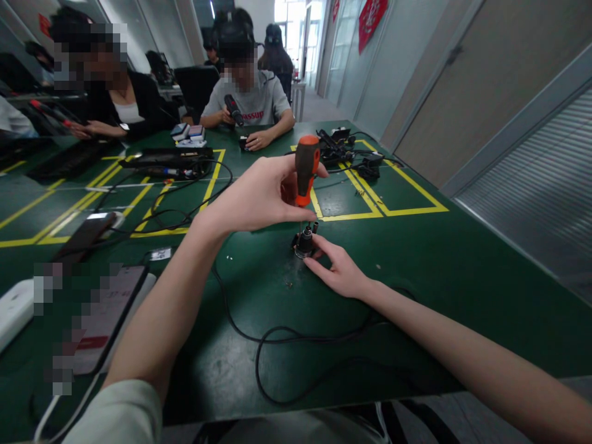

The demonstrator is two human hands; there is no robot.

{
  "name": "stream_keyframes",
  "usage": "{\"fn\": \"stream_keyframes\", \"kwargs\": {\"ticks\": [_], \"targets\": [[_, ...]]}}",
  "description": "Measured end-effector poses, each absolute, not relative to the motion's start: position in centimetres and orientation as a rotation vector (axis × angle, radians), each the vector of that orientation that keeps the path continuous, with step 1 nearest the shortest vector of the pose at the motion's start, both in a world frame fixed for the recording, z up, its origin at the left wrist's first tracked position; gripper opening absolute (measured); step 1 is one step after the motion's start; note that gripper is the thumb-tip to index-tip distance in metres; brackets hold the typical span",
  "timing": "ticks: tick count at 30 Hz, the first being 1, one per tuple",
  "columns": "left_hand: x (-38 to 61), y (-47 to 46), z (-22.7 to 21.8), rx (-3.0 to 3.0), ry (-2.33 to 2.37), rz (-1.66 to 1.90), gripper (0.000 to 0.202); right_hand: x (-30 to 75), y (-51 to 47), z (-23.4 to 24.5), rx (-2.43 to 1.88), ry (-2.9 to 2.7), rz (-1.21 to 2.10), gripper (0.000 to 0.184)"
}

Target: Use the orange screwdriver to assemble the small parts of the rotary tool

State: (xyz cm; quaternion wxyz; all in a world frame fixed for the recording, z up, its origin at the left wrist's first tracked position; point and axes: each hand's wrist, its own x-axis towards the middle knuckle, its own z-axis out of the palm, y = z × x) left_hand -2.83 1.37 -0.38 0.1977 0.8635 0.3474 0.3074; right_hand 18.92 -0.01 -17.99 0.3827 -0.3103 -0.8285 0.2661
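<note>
My left hand [272,188] is closed around a screwdriver [307,169] with an orange and dark grey handle. It stands nearly upright, its thin shaft pointing down at a small black cylindrical part [305,242] on the green table. Whether the tip sits in a screw is too small to tell. From the right, my right hand [340,268] pinches that black part between thumb and fingers against the tabletop. A few tiny metal bits, perhaps screws [289,284], lie just in front of it.
A black cable [277,339] loops across the green table [462,277] before me. A phone [108,320] and a white power strip [18,308] lie at left. Black gear with cables [342,148] sits beyond my hands. Across the table, a person [252,98] holds a power tool [234,110].
</note>
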Motion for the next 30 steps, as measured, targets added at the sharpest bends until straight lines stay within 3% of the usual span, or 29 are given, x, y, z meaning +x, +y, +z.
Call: {"fn": "stream_keyframes", "kwargs": {"ticks": [9, 15, 24, 27, 30], "targets": [[-2.7, 0.9, -0.1, 2.248, 0.878, 0.835, 0.07, 18.8, 0.0, -18.0, -0.776, -2.101, 0.658, 0.047], [-2.6, 0.5, 0.1, 2.287, 0.891, 0.948, 0.059, 18.7, -0.1, -17.7, -0.773, -2.101, 0.673, 0.048], [-1.6, 1.3, -1.1, 2.443, 1.008, 1.188, 0.095, 18.7, -0.1, -17.9, -0.777, -2.095, 0.67, 0.047], [-1.1, 1.0, -1.3, 2.497, 1.048, 1.24, 0.088, 18.7, 0.0, -18.1, -0.779, -2.096, 0.668, 0.048], [-0.9, 0.7, -1.6, 2.543, 1.045, 1.285, 0.066, 18.6, 0.1, -18.2, -0.76, -2.089, 0.653, 0.048]]}}
